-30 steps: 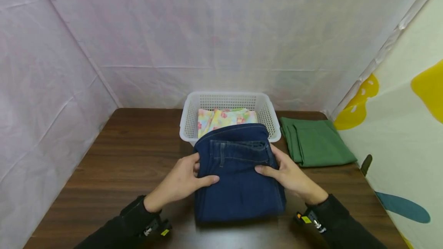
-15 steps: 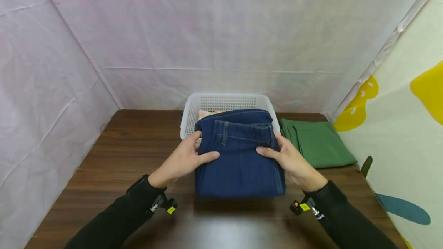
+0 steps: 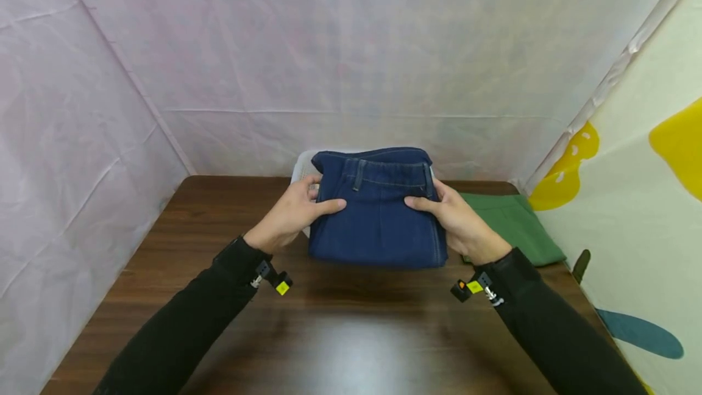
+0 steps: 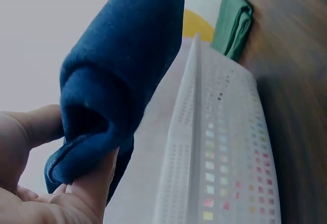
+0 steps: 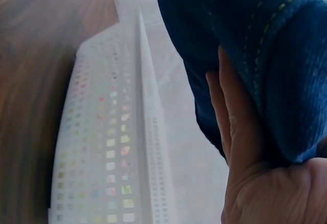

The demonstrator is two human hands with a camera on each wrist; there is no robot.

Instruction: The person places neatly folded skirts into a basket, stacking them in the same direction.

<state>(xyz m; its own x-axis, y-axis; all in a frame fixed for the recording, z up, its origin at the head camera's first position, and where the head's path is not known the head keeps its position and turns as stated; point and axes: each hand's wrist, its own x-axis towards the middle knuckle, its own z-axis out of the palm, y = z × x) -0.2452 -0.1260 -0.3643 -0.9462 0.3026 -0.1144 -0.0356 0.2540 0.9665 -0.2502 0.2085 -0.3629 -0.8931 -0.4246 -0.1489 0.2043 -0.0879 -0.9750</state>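
Observation:
Folded dark-blue jeans (image 3: 378, 218), waistband toward the back, are held up between both hands. My left hand (image 3: 290, 212) grips their left side, thumb on top and fingers beneath. On the opposite side my right hand (image 3: 463, 221) holds them the same way. Behind and below the jeans stands a white perforated basket (image 3: 300, 170), mostly hidden in the head view. Both wrist views show the jeans above the level of the basket's rim (image 4: 191, 132), apart from it. Coloured patches of cloth show through the holes of the basket wall (image 5: 102, 147).
A folded green cloth (image 3: 510, 224) lies on the brown wooden table (image 3: 351, 334) at the right, partly behind my right hand. White sheeting (image 3: 351, 53) hangs behind the table, and a patterned panel (image 3: 631, 224) stands along its right side.
Both hands have carried the jeans away from me and up, over the basket. The flowered cloth seen inside it earlier is now hidden behind the jeans in the head view.

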